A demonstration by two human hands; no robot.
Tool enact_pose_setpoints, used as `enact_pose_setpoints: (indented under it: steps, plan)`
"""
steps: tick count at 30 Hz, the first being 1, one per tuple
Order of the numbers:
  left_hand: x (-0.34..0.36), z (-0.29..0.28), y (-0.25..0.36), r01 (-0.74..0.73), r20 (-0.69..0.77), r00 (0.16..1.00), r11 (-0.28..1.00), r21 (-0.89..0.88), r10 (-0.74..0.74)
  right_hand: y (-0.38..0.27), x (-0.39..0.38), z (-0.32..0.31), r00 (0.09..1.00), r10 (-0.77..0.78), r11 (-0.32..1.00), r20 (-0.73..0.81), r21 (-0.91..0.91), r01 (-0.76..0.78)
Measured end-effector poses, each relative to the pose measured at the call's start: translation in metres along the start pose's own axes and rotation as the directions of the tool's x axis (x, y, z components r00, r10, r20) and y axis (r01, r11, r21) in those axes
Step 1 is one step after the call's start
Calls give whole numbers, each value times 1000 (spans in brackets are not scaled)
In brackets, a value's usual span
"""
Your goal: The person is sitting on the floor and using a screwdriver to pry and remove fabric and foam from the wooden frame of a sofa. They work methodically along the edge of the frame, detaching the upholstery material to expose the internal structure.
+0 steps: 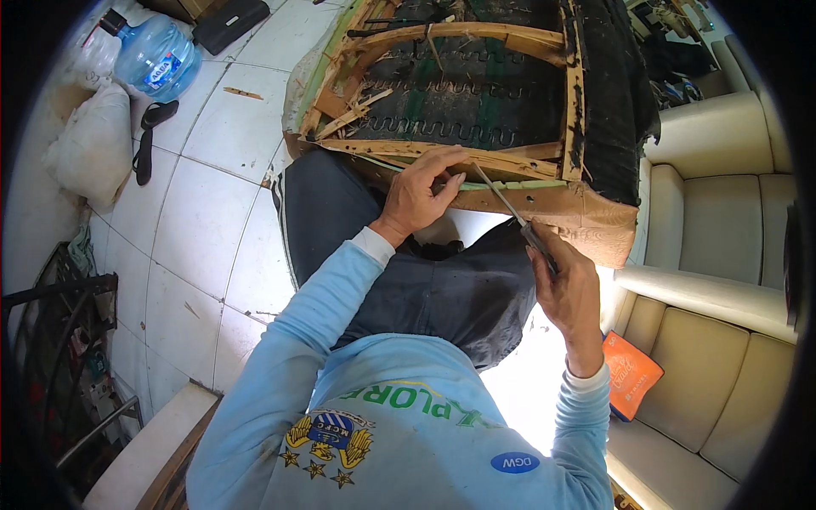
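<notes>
A stripped upholstered seat with a bare wooden frame (501, 161) leans over my knees. Brown covering material (586, 223) hangs along its near side. My right hand (565, 280) is closed round the dark handle of a screwdriver (503, 197). Its metal shaft slants up to the left, and the tip meets the near wooden rail. Just left of that tip, my left hand (421, 191) rests at the rail's edge with fingers bent and thumb drawn in. Whatever lies between those fingers is hidden.
Zigzag springs (442, 129) and splintered wood (361, 110) show inside the frame. On the left are a blue water bottle (161, 64), a white sack (93, 144) and a black strap (146, 153) on tiles. Pale sofas (722, 221) stand at right, one bearing an orange packet (631, 374).
</notes>
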State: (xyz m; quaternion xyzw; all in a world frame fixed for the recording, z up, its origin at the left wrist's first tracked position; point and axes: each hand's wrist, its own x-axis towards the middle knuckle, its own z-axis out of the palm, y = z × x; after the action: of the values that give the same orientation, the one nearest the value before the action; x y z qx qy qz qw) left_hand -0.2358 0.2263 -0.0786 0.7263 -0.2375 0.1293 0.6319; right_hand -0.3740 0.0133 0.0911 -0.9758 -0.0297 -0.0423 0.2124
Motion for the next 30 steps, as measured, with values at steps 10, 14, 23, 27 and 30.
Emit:
enact_pose_setpoints:
  steps: [10, 14, 23, 27, 30]
  plan:
    - [-1, 0, -3, -5, -5, 1000, 1000, 9, 5, -1, 2, -1, 986, 142, 972, 91, 177, -156]
    - [-1, 0, 0, 42, 17, 999, 999, -4, -42, 3, 3, 6, 999, 45, 991, -8, 128, -43]
    - [-1, 0, -1, 9, 5, 1000, 1000, -18, -9, 4, 10, -10, 993, 97, 988, 72, 111, -105]
    - [0, 1, -2, 6, 5, 1000, 1000, 4, -6, 4, 10, -7, 996, 81, 993, 48, 77, -84]
    - [0, 0, -2, 1, 0, 1000, 1000, 6, -1, 0, 12, -6, 997, 69, 997, 40, 43, -71]
